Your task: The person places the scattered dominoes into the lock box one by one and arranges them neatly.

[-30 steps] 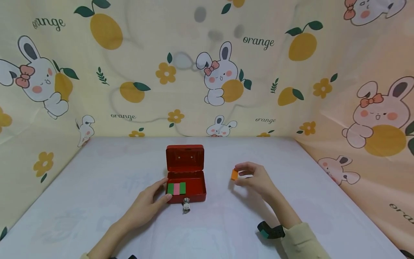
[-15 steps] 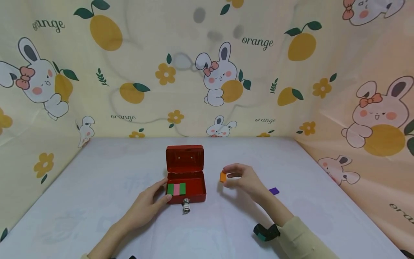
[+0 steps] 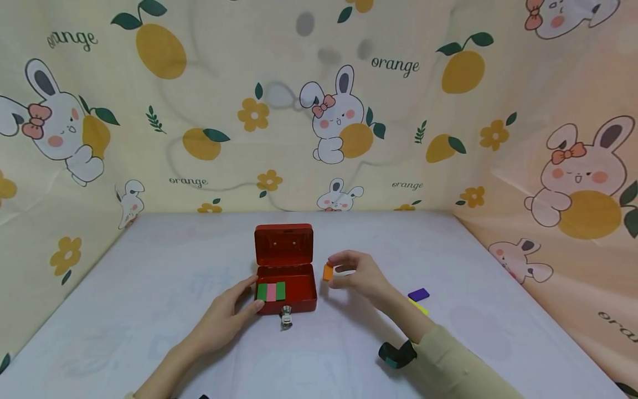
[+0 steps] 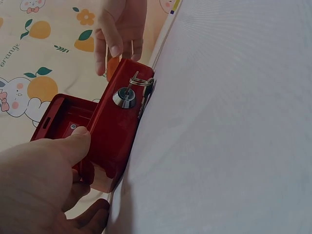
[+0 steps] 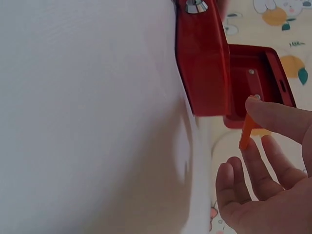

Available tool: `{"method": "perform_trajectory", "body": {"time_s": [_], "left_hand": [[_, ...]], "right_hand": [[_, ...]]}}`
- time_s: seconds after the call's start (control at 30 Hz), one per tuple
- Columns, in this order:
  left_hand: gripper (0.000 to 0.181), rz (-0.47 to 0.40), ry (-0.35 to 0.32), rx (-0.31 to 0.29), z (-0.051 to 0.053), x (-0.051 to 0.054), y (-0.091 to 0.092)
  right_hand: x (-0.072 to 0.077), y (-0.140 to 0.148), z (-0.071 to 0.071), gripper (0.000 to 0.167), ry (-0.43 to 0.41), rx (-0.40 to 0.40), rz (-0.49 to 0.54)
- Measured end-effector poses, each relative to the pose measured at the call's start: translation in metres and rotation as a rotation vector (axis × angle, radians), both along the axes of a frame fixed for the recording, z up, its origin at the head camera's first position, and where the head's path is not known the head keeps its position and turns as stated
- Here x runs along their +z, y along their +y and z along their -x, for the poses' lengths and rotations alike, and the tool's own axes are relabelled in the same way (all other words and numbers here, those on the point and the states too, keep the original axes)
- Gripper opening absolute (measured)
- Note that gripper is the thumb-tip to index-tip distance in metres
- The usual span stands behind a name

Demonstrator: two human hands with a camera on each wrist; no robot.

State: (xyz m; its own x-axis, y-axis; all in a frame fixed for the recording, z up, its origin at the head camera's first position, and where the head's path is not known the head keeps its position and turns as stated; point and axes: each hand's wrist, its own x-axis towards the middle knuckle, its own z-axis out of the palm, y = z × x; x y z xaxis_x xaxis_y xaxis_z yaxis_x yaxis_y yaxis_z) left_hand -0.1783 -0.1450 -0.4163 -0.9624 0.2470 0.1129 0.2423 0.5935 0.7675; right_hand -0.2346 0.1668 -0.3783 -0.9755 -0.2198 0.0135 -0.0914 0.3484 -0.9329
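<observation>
A red metal cash box [image 3: 301, 285] stands on the table with its lid [image 3: 284, 244] raised. Inside, at its left, lie two green blocks [image 3: 281, 290] and a pink block [image 3: 271, 292] side by side. My left hand [image 3: 224, 321] grips the box's left end, thumb at the front rim, as the left wrist view [image 4: 44, 170] also shows. Just right of the box, my right hand [image 3: 361, 277] pinches a thin orange block [image 3: 327, 272] between thumb and fingertips, above the table. A key on a ring [image 4: 141, 82] sits in the front lock [image 4: 125, 97].
A purple block [image 3: 418, 294] and a yellow block [image 3: 418, 306] lie on the white table [image 3: 473, 332] beyond my right forearm, the yellow one partly hidden. A black band [image 3: 397, 354] is at the right wrist. A printed cloth [image 3: 279, 138] hangs behind.
My right hand has moved left toward the box with the orange block. The purple block and then the yellow one came into view behind the forearm. My left hand stays on the box.
</observation>
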Motion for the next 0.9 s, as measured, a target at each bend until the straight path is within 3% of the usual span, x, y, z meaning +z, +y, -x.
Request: {"method": "perform_trajectory", "body": {"time_s": [0.9], "left_hand": [[0.07,0.004,0.011,-0.002,0.001,-0.001,0.0]], "right_hand": [[-0.005,-0.039,-0.001,0.037,0.009,0.023,0.004]]}}
